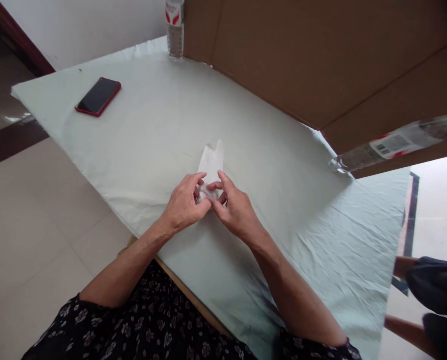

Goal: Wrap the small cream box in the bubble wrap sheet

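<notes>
A small white translucent packet [211,162], apparently thin paper or plastic, stands out beyond my fingers near the middle of the cloth-covered table. My left hand [184,202] grips its lower left side, with the fingers curled. On the lower right side, my right hand [236,205] pinches the same packet. Both thumbs meet at its near end. The lower part looks clear and crinkled, and my fingers partly hide it. What is inside cannot be made out.
A phone with a red edge [98,97] lies at the table's [148,130] far left. Brown cardboard [268,55] stands at the back, with a bottle [175,35] at its left and another bottle [392,145] at its right. A person's legs [411,330] show at the right.
</notes>
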Demonstrator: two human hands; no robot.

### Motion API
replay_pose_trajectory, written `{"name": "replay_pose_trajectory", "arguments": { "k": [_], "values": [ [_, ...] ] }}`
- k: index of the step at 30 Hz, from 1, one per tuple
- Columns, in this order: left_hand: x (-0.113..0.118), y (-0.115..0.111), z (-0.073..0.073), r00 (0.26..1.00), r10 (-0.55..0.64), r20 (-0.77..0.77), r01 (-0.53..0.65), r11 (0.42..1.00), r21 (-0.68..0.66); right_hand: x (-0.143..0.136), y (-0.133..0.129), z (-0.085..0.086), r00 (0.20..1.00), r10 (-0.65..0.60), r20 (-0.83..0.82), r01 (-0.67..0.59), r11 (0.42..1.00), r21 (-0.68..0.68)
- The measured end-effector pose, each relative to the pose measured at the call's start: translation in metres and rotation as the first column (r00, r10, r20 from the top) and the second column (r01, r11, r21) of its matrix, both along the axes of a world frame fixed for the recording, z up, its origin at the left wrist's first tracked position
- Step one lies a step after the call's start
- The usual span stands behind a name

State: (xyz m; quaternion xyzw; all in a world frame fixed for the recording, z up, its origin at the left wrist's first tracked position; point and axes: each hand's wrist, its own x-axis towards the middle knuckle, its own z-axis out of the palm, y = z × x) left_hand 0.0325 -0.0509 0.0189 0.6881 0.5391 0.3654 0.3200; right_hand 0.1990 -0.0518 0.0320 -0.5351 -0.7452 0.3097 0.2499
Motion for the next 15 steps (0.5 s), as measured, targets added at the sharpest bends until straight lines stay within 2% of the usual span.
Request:
{"name": "replay_pose_trajectory", "arguments": {
  "k": [2, 4, 6, 8, 10, 12, 15],
  "values": [
    [0.002, 0.0, 0.001, 0.999, 0.033, 0.039, -0.032, 0.999, -0.02, -0.003, -0.002, 0.001, 0.99, 0.026, 0.136, -0.034, 0.998, 0.059],
    [0.005, 0.0, 0.001, 0.998, 0.06, 0.014, -0.06, 0.998, -0.019, -0.004, -0.004, 0.003, 0.979, 0.051, 0.2, -0.072, 0.992, 0.099],
    [0.008, 0.001, -0.001, 0.997, 0.081, -0.02, -0.081, 0.997, -0.009, -0.002, -0.005, 0.004, 0.981, 0.094, 0.169, -0.111, 0.99, 0.09],
    [0.01, 0.001, -0.004, 0.995, 0.091, -0.042, -0.09, 0.996, 0.011, 0.004, -0.004, 0.004, 0.993, 0.113, 0.018, -0.113, 0.994, 0.014],
    [0.011, 0.0, -0.006, 0.994, 0.097, -0.056, -0.095, 0.995, 0.036, 0.012, -0.001, 0.002, 0.979, 0.018, -0.203, -0.035, 0.996, -0.081],
    [0.012, -0.001, -0.007, 0.993, 0.096, -0.065, -0.093, 0.994, 0.048, 0.02, 0.007, -0.002, 0.916, -0.161, -0.368, 0.113, 0.982, -0.15],
    [0.012, -0.003, -0.008, 0.993, 0.086, -0.078, -0.081, 0.995, 0.055, 0.03, 0.024, -0.01, 0.823, -0.367, -0.434, 0.275, 0.925, -0.261]
  ]
}}
